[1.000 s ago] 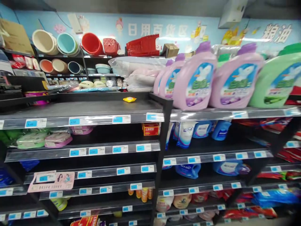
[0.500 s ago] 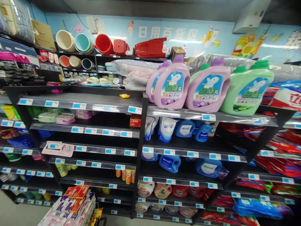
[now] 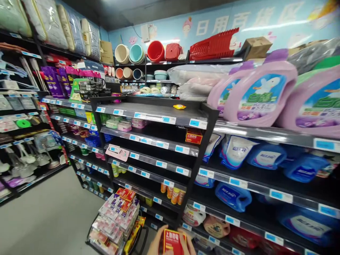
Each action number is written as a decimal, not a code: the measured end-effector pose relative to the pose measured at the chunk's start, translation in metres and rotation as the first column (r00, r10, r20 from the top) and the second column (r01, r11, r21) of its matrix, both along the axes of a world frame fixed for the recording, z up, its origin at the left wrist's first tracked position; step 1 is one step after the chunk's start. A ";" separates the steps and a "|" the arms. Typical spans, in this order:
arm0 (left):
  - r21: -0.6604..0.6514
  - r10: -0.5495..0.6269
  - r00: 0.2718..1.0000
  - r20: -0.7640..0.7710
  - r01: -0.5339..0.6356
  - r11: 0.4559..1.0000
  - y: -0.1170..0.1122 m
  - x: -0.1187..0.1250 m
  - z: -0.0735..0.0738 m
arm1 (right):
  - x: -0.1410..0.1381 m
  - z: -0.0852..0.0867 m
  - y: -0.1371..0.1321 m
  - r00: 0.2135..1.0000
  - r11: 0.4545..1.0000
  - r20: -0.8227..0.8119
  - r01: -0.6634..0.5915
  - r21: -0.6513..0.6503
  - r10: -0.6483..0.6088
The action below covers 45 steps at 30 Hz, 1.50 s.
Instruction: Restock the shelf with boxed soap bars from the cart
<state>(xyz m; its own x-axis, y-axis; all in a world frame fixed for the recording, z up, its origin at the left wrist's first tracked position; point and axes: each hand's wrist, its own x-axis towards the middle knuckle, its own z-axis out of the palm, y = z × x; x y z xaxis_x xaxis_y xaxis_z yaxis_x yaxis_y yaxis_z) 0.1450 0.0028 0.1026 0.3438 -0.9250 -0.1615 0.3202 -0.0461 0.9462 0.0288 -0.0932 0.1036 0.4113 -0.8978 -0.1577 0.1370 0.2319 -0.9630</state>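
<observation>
1. Cart [image 3: 146, 233]: black-framed, loaded; stands on grey floor before a black shelving unit [image 3: 148, 107].
2. Red carton [image 3: 174, 241]: one, white lettering on its face; just right of the cart, raised between two bare hands.
3. Left hand [image 3: 156, 243]: right of the cart; fingers closed on the carton's left side.
4. Right hand [image 3: 189, 244]: farther right of the cart; fingers closed on the carton's right side.
5. Pink-and-white boxes [image 3: 113, 223]: many, stacked in the cart.
6. Red boxes [image 3: 129, 196]: several, topping the stack at the cart's far end.
7. Yellow packets [image 3: 132, 238]: along the cart's right side.
8. Orange-and-yellow canisters [image 3: 174, 196]: in a row, shelved above and right of the cart.
9. Lilac detergent jugs [image 3: 257, 97]: purple-capped, shelved high, well right of the cart.
</observation>
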 end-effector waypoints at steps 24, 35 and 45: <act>-0.193 -0.074 0.940 0.333 0.145 0.970 0.016 0.082 0.064 | 0.046 0.063 0.058 0.901 0.903 0.126 0.425 -0.065 -0.415; -0.296 0.295 0.801 0.521 -0.155 0.942 0.030 0.067 0.053 | 0.051 0.058 0.061 0.960 0.991 0.249 0.133 -0.002 -0.129; -0.593 0.513 0.375 0.772 0.133 0.794 0.034 0.062 0.084 | 0.057 0.066 0.071 0.883 0.968 0.469 -0.112 0.227 -0.008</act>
<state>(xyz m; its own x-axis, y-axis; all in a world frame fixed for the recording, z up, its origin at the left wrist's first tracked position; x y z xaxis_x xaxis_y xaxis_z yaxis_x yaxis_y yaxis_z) 0.2071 0.0370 0.1870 0.1537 -0.6105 0.7769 -0.7539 0.4358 0.4916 0.0855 -0.0221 0.1696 0.5353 -0.8321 -0.1452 0.5341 0.4666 -0.7050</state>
